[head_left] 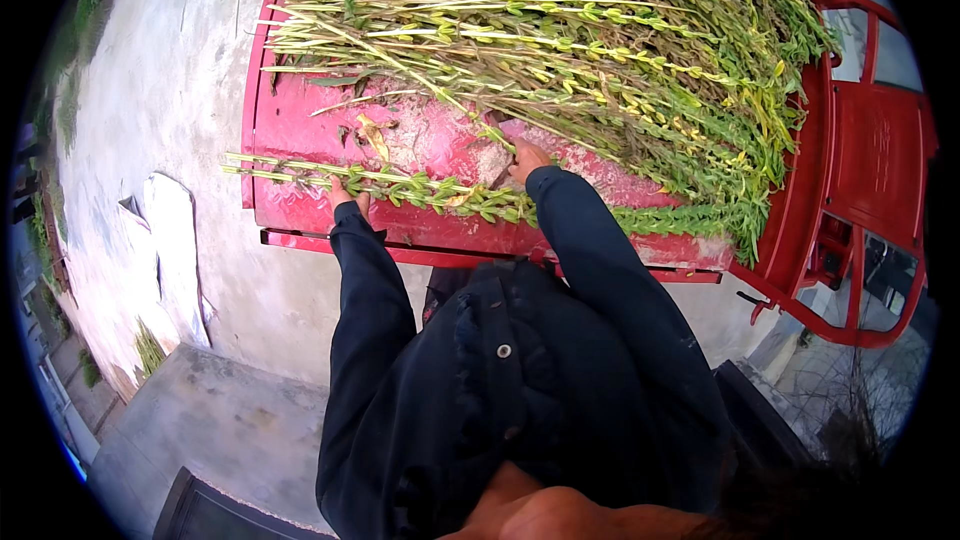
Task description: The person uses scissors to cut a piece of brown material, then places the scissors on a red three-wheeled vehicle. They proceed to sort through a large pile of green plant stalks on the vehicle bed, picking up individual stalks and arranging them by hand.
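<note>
The two hands are well apart. The left hand [347, 198] is at the near row of podded stalks [455, 198], touching them near their bare ends, its thumb and fingers spread; whether it grips them cannot be told. The right hand [528, 158], farther along and beyond that row, has its fingers curled on the podded part of a slanting stalk [425, 83].

The near row lies along the close edge of a red truck bed [305, 120], with a large heap of stalks [600, 40] behind it, leafy tops toward the red cab frame [875, 140] at right. Pale debris [425, 135] and a yellowed leaf [374, 138] lie between. Outdoors, on concrete ground [180, 70], a white sheet [175, 240] lies left of the bed.
</note>
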A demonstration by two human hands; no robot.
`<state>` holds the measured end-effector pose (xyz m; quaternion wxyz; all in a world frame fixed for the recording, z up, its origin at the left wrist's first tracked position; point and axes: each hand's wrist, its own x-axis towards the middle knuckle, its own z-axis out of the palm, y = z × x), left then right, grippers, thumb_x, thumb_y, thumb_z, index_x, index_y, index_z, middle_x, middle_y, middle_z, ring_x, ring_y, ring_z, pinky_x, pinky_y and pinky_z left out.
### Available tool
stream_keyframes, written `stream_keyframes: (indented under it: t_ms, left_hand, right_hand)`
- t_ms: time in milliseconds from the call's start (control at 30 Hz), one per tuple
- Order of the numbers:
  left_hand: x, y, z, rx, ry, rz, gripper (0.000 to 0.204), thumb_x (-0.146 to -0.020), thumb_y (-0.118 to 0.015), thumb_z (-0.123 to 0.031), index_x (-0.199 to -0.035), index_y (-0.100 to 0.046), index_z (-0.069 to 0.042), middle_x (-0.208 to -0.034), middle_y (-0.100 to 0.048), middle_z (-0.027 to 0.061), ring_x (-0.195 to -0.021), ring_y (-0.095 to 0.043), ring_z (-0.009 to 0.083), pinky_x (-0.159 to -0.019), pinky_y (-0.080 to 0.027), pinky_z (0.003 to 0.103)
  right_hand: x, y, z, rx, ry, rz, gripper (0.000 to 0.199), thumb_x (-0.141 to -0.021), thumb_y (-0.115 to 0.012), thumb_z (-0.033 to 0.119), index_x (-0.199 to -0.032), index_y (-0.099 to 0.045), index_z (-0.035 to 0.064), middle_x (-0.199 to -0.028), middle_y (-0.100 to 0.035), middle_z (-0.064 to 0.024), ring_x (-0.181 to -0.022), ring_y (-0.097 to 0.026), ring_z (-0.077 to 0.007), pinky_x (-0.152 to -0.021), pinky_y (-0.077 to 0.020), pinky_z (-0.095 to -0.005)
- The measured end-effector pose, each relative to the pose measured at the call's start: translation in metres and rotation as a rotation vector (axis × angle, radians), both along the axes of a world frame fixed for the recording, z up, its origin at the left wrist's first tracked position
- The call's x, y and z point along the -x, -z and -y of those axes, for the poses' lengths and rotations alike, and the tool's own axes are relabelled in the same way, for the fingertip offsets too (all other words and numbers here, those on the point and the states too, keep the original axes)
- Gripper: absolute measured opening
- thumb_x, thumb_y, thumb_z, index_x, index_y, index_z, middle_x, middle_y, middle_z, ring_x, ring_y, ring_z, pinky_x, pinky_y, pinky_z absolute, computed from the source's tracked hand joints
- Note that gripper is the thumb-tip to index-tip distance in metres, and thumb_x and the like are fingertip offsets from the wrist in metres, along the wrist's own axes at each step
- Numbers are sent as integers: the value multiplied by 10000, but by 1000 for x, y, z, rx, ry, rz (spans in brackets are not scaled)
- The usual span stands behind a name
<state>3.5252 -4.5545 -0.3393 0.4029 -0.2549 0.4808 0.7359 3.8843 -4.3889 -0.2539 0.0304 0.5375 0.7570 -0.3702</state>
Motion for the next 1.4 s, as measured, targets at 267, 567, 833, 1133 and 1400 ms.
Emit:
stream_keyframes:
  t_ms: [267,567,833,1133,1400]
  left_hand:
    - [-27,-17,-19,112,52,-67,371,-839,-515,-75,-1188,-406,-137,-1048,-511,88,-924,-516,245,-755,-463,446]
    - [-26,-11,-4,-5,56,58,227,-851,-483,-85,-1051,-492,21,-927,-538,146,-842,-534,266,-796,-462,397]
    - [-10,-5,-52,317,12,0,206,-878,-469,-117,-1042,-493,4,-941,-548,139,-835,-549,269,-763,-490,410]
    - [-3,14,-42,672,262,6,289,-858,-528,-246,-1021,-522,-7,-1008,-562,109,-866,-551,253,-719,-470,416]
    - [-28,70,26,460,152,-235,581,-784,-623,-126,-1273,-309,-142,-1086,-497,100,-874,-537,249,-676,-476,401]
  right_hand:
    - [-45,12,24,57,94,115,697,-679,-688,217,-1265,-354,41,-1129,-486,-255,-1004,-486,-406,-828,-418,-447]
    - [-28,-55,104,-269,-441,-206,477,-671,-670,290,-1055,-494,68,-976,-495,-111,-944,-498,-298,-764,-404,-407]
    - [4,4,126,40,-283,101,322,-794,-497,203,-1058,-492,19,-953,-507,-184,-793,-564,-337,-597,-484,-409]
    - [-4,18,149,457,-736,-65,360,-695,-624,205,-957,-545,-28,-1024,-460,-187,-980,-489,-339,-790,-423,-427]
    - [-5,29,151,426,-750,-153,479,-652,-680,274,-1026,-561,0,-1045,-484,-188,-1000,-480,-334,-852,-391,-395]
